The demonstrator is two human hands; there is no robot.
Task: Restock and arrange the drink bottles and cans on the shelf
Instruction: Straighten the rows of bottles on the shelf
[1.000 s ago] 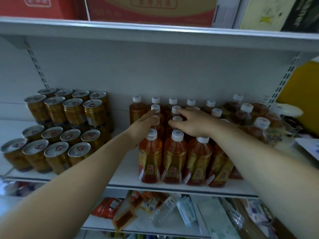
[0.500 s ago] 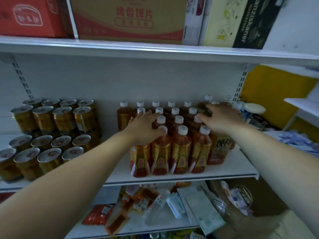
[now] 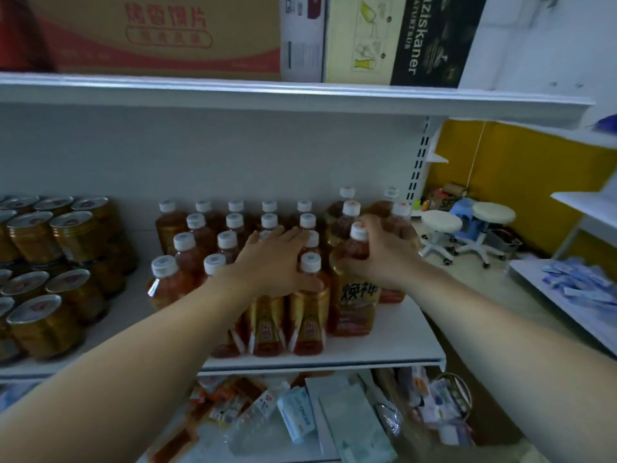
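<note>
Stacked cans [image 3: 50, 262] fill the shelf's [image 3: 384, 342] left end. Small bottles [image 3: 230, 228] stand in rows at its middle; the left grip [image 3: 273, 259] lies flat across their caps, fingers straight and together. Just beside them, at the front, stands the big bottle [image 3: 354, 295] (black characters on its label), with the right grip [image 3: 384, 255] curled round its shoulder. Stools [image 3: 440, 222] stand beyond.

Glossy plastic bottles [image 3: 354, 289], shiny metal cans [image 3: 36, 322], matt shelf [image 3: 394, 342]
</note>
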